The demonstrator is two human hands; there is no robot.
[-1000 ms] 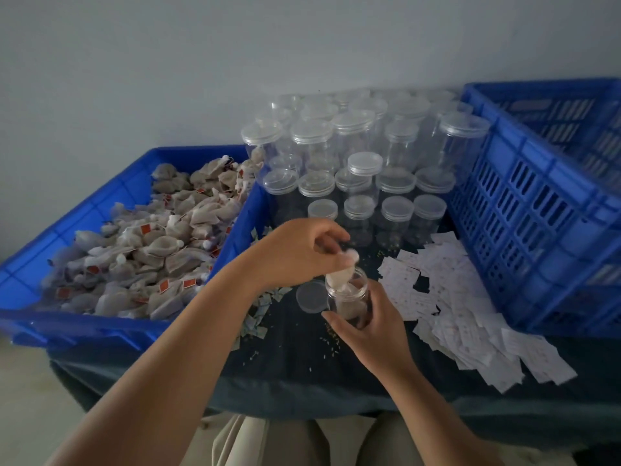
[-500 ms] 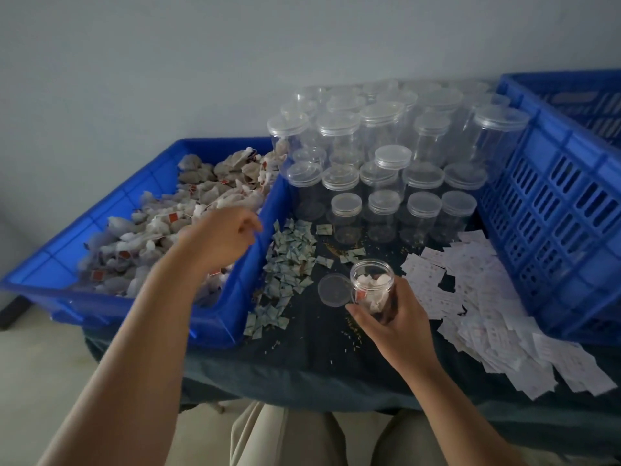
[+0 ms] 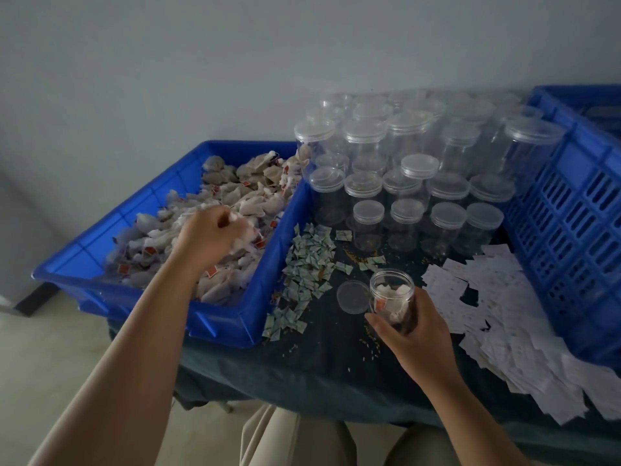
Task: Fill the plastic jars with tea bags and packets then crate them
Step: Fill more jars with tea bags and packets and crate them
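My right hand grips a small clear jar standing open on the dark tablecloth, with a few white tea bags inside. Its loose lid lies just left of it. My left hand is down in the blue tray, fingers curled around tea bags from the heap. Small green-white packets are scattered between tray and jar.
Several empty lidded jars stand at the back of the table. A tall blue slatted crate sits at the right. White paper slips spread in front of it, reaching the table's front edge.
My left hand left the jar, swung left into the tray and closed on tea bags. The jar stays in my right hand.
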